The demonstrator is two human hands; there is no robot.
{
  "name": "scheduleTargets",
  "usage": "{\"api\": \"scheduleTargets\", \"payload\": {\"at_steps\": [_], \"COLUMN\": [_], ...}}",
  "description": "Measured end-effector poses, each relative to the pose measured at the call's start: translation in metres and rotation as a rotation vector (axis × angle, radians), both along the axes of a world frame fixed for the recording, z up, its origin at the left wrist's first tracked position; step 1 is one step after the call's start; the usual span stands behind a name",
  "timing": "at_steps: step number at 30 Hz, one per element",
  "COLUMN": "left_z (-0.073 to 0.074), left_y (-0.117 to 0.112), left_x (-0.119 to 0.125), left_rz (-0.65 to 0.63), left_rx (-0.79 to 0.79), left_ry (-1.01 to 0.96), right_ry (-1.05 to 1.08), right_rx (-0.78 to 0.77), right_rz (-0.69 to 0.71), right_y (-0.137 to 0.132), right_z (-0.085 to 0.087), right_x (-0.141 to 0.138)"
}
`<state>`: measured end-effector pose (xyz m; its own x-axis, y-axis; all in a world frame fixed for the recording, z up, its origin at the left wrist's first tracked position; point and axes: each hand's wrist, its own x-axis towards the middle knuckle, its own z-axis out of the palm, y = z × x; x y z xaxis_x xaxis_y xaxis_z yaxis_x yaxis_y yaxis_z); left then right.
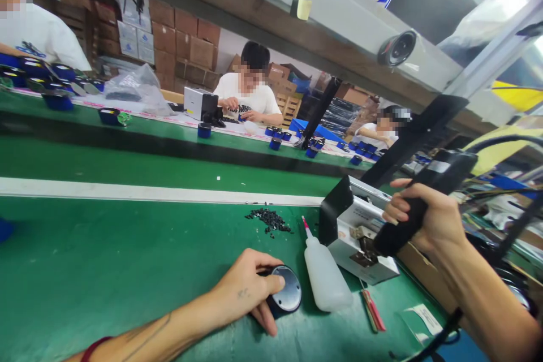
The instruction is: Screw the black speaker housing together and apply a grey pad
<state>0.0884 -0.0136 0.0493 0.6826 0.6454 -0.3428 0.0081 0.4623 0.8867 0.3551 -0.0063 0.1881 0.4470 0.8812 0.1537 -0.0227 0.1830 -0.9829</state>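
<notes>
Your left hand (248,288) is lying on the green table (106,271), and its fingers are curling around a small round part (285,294) with a dark blue body and a grey top. The thumb is pressing on one edge and the fingers are wrapping the other edge, so the hand is closing on it. Just behind that part, a little pile of tiny black screws (269,219) is sitting on the table. Right beside the round part, a white squeeze bottle (324,274) with a thin pink tip is lying on its side. Next to the bottle, a white box machine (360,237) is standing, and two red sticks (373,310) are lying in front of it. Your right hand (428,218) is gripping a black electric screwdriver (418,203) tight, and its tip is pointing down at the white machine. Far behind, other people are working at a long bench (169,124) with more blue parts.
</notes>
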Motion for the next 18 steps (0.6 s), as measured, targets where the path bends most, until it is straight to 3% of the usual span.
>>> {"api": "scheduleTargets", "payload": {"at_steps": [5, 10, 13, 18], "left_z": [0.003, -0.001, -0.003, 0.0], "left_y": [0.0, -0.001, -0.001, -0.001], "left_x": [0.0, -0.002, -0.001, 0.003], "left_rz": [-0.018, -0.004, -0.017, -0.015], "left_rx": [-0.001, -0.007, 0.004, 0.012], "left_ry": [-0.002, -0.021, -0.06, -0.063], "right_ry": [0.079, 0.143, 0.195, 0.193], "right_rx": [0.058, 0.111, 0.099, 0.115], "right_rz": [0.117, 0.546, 0.594, 0.611], "right_y": [-0.024, -0.043, -0.047, -0.048], "right_z": [0.005, -0.014, -0.024, -0.025], "right_x": [-0.038, -0.099, -0.122, -0.128]}}
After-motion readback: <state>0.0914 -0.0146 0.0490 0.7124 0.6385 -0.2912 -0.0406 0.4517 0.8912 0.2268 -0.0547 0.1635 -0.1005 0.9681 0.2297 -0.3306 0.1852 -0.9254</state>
